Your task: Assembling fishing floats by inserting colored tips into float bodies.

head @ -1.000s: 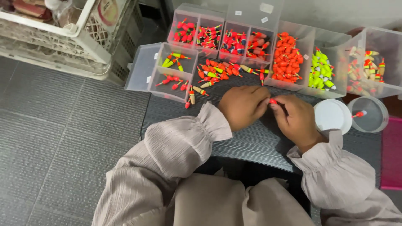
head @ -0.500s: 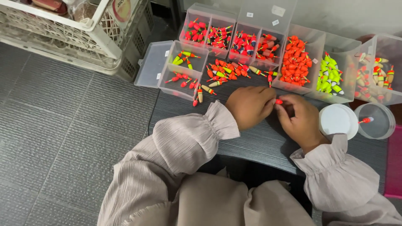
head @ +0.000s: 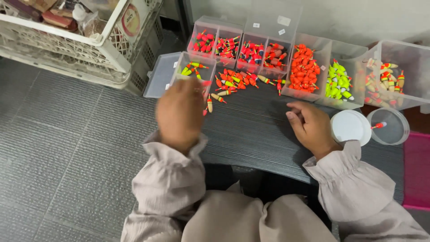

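Note:
My left hand [head: 181, 112] is raised and blurred, seen from its back, just in front of a small clear box [head: 193, 71] with a few green and red fishing floats. Its fingers are hidden, so I cannot see whether it holds anything. My right hand [head: 311, 126] rests on the dark table [head: 251, 130] with its fingers loosely apart and nothing in it. Several loose red and orange floats [head: 229, 83] lie on the table between the hands and the boxes.
A row of clear bins stands at the back: red floats [head: 233, 45], orange floats [head: 304, 69], yellow-green floats [head: 338, 83], mixed floats [head: 387, 78]. A white round lid [head: 351, 127] and a clear round tub [head: 389, 127] lie right. A white crate [head: 67, 40] stands at the far left.
The hands were together over one red float at the table's middle. They have parted: my left hand swung left toward the small clear box, and my right hand stayed and opened.

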